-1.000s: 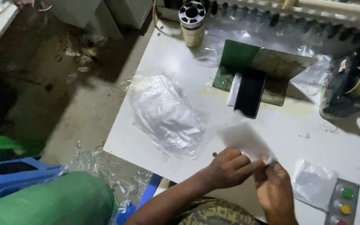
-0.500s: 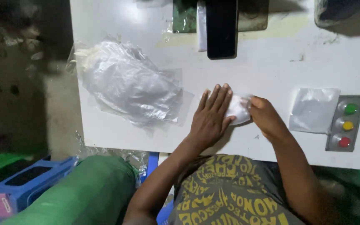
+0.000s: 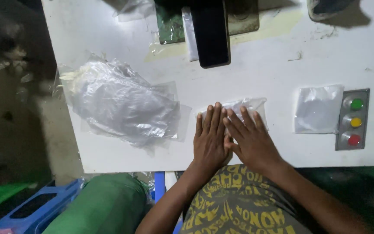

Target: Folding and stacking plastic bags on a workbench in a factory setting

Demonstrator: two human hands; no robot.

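Both hands lie flat, fingers spread and grasping nothing: left hand [image 3: 211, 141] and right hand [image 3: 249, 141], side by side, pressing one small clear packet [image 3: 249, 105] on the white table [image 3: 282, 69], near its front edge. Bare tabletop between the packet and the black press head [image 3: 212, 32] beyond. One heap of clear bags [image 3: 120, 104] to the left, reaching the table's left edge. One flat clear pouch [image 3: 317, 109] to the right, just beside a button panel [image 3: 353, 120]: three buttons, green, yellow, red.
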